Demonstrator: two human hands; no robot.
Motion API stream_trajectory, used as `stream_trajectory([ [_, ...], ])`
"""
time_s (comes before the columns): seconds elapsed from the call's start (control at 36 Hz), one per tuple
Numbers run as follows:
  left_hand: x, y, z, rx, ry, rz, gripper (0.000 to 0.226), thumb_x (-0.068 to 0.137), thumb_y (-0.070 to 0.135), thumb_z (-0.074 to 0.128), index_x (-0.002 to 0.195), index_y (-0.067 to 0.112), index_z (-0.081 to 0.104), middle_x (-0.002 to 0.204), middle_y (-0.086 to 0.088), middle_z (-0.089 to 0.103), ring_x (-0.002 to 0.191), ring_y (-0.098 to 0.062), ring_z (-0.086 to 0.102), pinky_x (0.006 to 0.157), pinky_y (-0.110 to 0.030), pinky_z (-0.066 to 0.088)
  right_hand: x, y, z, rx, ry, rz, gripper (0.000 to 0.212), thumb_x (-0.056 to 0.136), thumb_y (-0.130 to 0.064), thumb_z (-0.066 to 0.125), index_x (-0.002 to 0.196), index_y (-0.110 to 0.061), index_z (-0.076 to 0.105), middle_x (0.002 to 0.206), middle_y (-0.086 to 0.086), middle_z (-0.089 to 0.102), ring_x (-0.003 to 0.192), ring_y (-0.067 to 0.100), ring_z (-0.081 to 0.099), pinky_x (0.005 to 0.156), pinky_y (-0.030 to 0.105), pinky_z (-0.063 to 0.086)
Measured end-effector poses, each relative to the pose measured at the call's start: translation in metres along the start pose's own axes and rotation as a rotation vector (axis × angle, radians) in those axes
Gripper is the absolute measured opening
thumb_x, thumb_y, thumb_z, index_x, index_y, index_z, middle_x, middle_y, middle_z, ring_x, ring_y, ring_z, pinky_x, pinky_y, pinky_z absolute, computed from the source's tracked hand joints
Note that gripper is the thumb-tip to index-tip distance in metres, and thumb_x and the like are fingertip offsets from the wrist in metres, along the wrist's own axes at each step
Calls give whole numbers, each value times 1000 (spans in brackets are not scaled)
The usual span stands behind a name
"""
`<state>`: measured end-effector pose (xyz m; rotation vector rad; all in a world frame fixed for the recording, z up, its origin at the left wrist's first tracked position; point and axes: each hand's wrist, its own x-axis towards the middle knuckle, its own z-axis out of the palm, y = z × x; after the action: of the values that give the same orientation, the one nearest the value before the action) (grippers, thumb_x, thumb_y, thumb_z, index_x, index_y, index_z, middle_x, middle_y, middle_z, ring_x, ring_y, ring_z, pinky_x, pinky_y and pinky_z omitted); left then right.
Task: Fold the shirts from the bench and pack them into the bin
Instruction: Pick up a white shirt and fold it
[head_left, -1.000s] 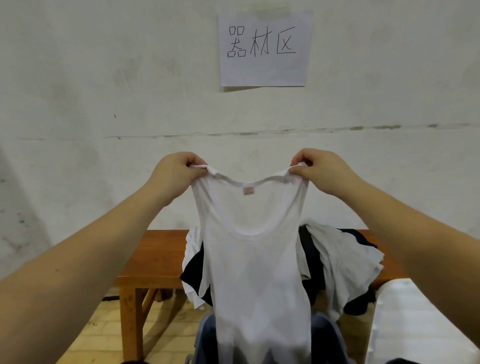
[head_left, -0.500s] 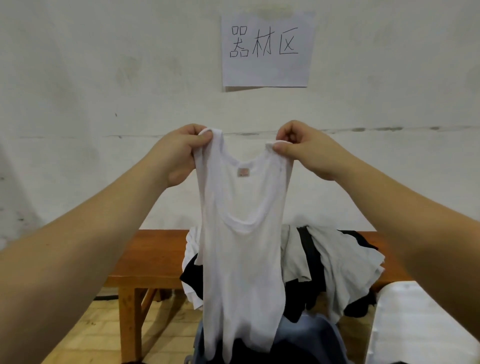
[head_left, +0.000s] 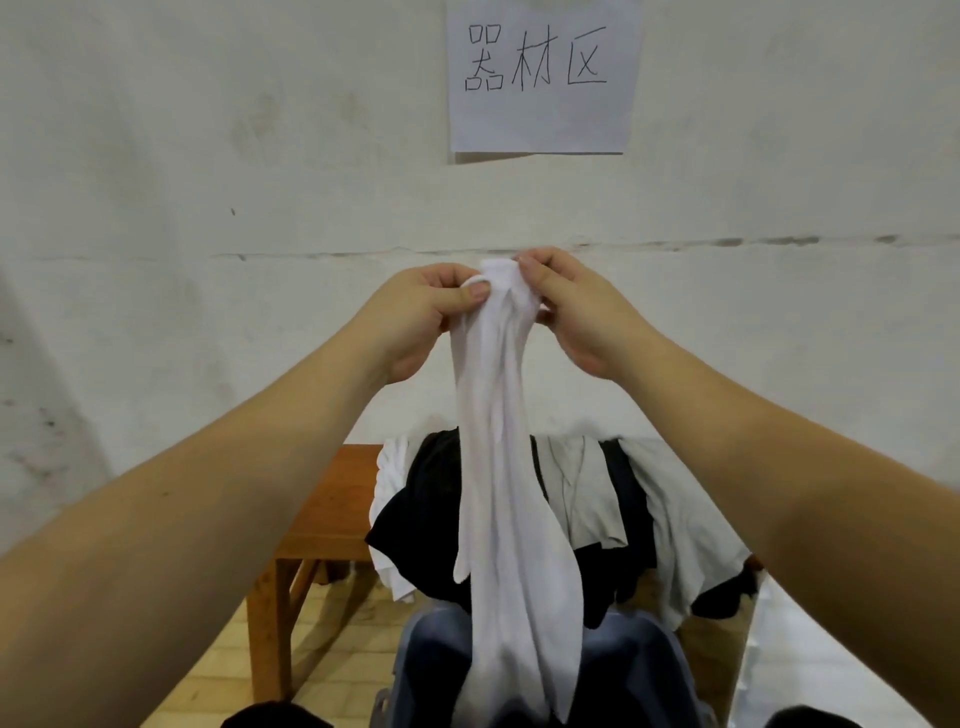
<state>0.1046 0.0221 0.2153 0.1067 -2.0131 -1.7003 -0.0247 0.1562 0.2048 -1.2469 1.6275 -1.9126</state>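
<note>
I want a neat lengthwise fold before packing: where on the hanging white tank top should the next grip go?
The white tank top hangs doubled lengthwise, both straps pinched together by the left hand and right hand. Probably keep one hand on the straps and take the loose lower end, coming from below and in front, since the cloth hangs narrow and straight there.

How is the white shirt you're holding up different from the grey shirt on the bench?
The white shirt hangs in the air, pinched at its top by the left hand and right hand; the grey shirt lies draped on the bench. The white shirt is bunched long and narrow; the grey shirt is spread and rumpled. Neither is folded.
</note>
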Motion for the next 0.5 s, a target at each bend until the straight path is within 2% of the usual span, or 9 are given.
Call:
stream_trajectory([
  [0.08,-1,0,-2,-46,0,12,15,95,8,57,83,10,65,72,5,67,69,-8,60,70,-18,46,-15,34,-4,59,-80,93,7,92,-16,54,98,-20,54,91,-7,65,84,8,60,77,29,39],
  [0.11,-2,0,-3,-50,-3,11,16,96,8,57,82,11,64,70,7,67,67,-7,60,68,-18,46,-21,49,-5,13,-143,133,17,84,-14,56,100,-18,55,92,-4,66,86,11,61,79,29,41],
  [0.17,-3,0,-5,-64,-4,4,17,96,8,56,81,12,65,70,7,67,66,-7,60,69,-20,47,-36,73,-5,-160,-293,214,37,75,-6,54,110,-12,58,105,4,67,99,18,63,90,34,46],
  [0.22,-4,0,-7,-78,2,-4,17,96,8,56,82,12,65,74,5,67,70,-9,61,71,-22,48,-50,91,-4,-340,-433,303,46,80,1,53,123,-14,58,120,1,66,112,16,61,98,29,47],
  [0.31,-5,-1,-12,-75,4,-7,16,96,9,56,85,13,66,78,3,68,72,-10,61,70,-23,49,-65,115,-1,-627,-584,407,41,84,-10,56,124,-15,61,123,-2,66,116,15,60,102,31,46],
  [0.36,-7,-2,-17,-68,8,-11,15,96,10,56,85,13,65,77,4,67,71,-10,61,69,-24,50,-71,129,-2,-776,-639,448,29,89,-14,57,117,-13,65,119,0,68,110,16,62,99,31,46],
  [0.44,-9,-3,-26,-54,6,-11,14,96,11,56,86,13,65,79,3,67,72,-11,61,70,-24,49,-79,146,-7,-938,-662,450,22,92,-21,58,106,-6,65,110,11,68,92,16,59,88,30,45],
  [0.5,-11,-4,-33,-40,13,-9,12,95,12,57,86,13,64,81,2,66,74,-12,60,71,-25,49,-83,154,-13,-978,-651,458,25,92,-27,59,109,-9,65,110,8,69,97,19,62,92,33,46],
])
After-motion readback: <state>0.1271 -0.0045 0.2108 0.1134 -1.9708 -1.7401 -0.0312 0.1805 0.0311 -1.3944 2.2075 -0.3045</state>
